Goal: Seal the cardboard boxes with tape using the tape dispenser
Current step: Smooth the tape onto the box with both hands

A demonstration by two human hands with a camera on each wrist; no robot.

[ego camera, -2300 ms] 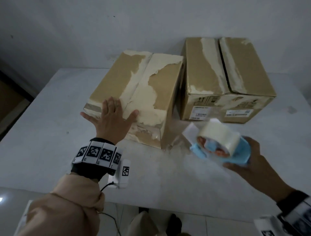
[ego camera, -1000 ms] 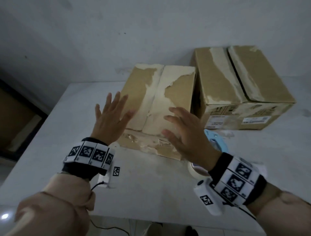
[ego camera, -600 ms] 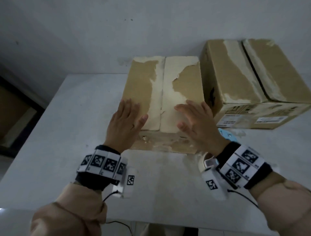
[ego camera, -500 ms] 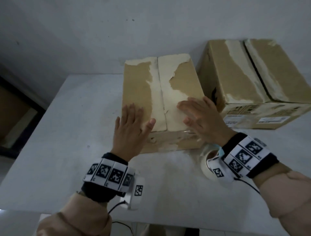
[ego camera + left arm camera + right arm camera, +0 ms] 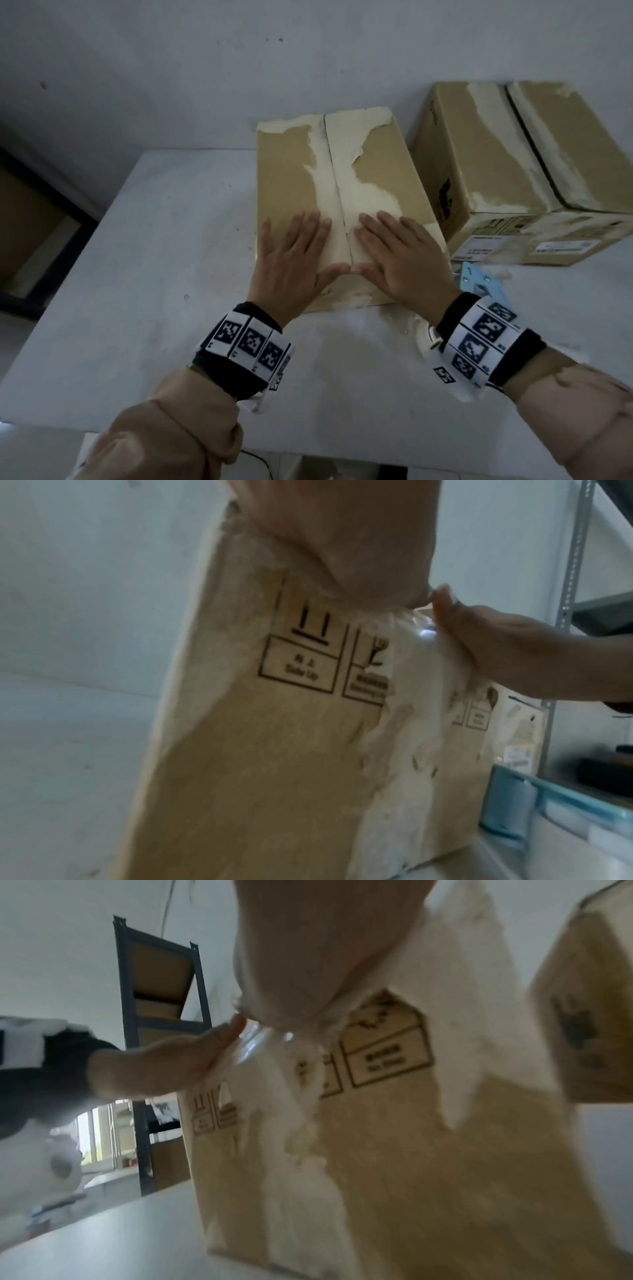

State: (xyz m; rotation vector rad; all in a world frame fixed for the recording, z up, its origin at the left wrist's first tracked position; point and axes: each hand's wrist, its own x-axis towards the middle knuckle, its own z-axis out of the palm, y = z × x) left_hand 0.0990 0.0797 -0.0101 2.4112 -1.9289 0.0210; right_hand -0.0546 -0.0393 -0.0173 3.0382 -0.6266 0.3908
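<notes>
A worn cardboard box (image 5: 373, 171) with torn pale patches stands in the middle of the white table (image 5: 130, 274), its two top flaps closed along a centre seam. My left hand (image 5: 294, 260) lies flat on the left flap near the front edge. On the right flap my right hand (image 5: 400, 260) lies flat too, thumbs almost touching over the seam. The blue tape dispenser (image 5: 479, 284) lies on the table right of the box, mostly hidden behind my right wrist; its tape roll (image 5: 423, 339) peeks out below. The wrist views show the box's front face (image 5: 274, 750) (image 5: 394, 1150).
A second cardboard box (image 5: 520, 164) with a gaping top seam stands at the back right, close beside the first. A white wall rises right behind both boxes. In the right wrist view a dark metal shelf (image 5: 161, 1015) stands off to the left.
My right hand put the dispenser down on the table. Both hands turned the middle box square to me and moved onto its top flaps.
</notes>
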